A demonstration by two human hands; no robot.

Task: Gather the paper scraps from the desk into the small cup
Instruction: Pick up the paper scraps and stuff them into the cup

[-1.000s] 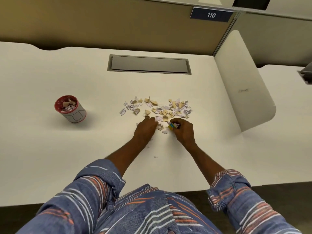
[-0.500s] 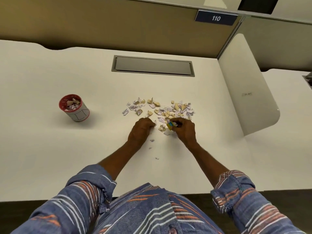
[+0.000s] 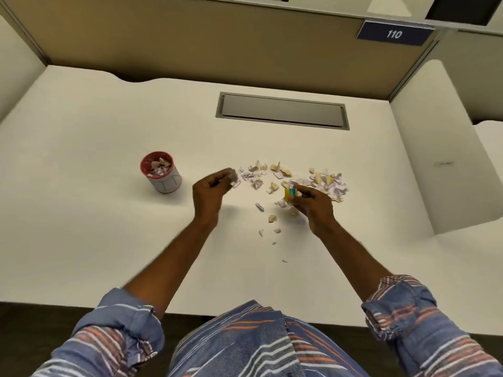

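1. Nearest the camera are the person's striped shirt and rolled sleeves (image 3: 397, 306), at the front edge of the pale desk (image 3: 81, 213).
2. A few stray bits of paper (image 3: 272, 218) lie on the desk between the forearms, apart from the main pile.
3. The right hand (image 3: 313, 204) is curled closed, fingertips pinching a small yellow-and-blue piece (image 3: 289, 194), with pale paper seemingly tucked under the fingers as well. It sits at the near edge of the pile.
4. The left hand (image 3: 208, 190) is raised off the desk, thumb and fingers closed on a pale scrap (image 3: 233, 177). It is blurred, so how much it holds cannot be told.
5. The paper scraps (image 3: 294, 179) spread in a loose band beyond both hands, most of them not yet collected.
6. The small cup (image 3: 160, 171), red-rimmed, stands upright well to the left of the pile, with some scraps already inside.
7. Judged from this, the step in hand is carrying a pinch of paper to the cup. The next move calls for bringing the left hand over the cup's mouth before the fingers part, since such light pieces could flutter and miss the narrow opening.
8. Farther back lie a grey cable hatch (image 3: 281, 111) and the tan partition (image 3: 190, 44).
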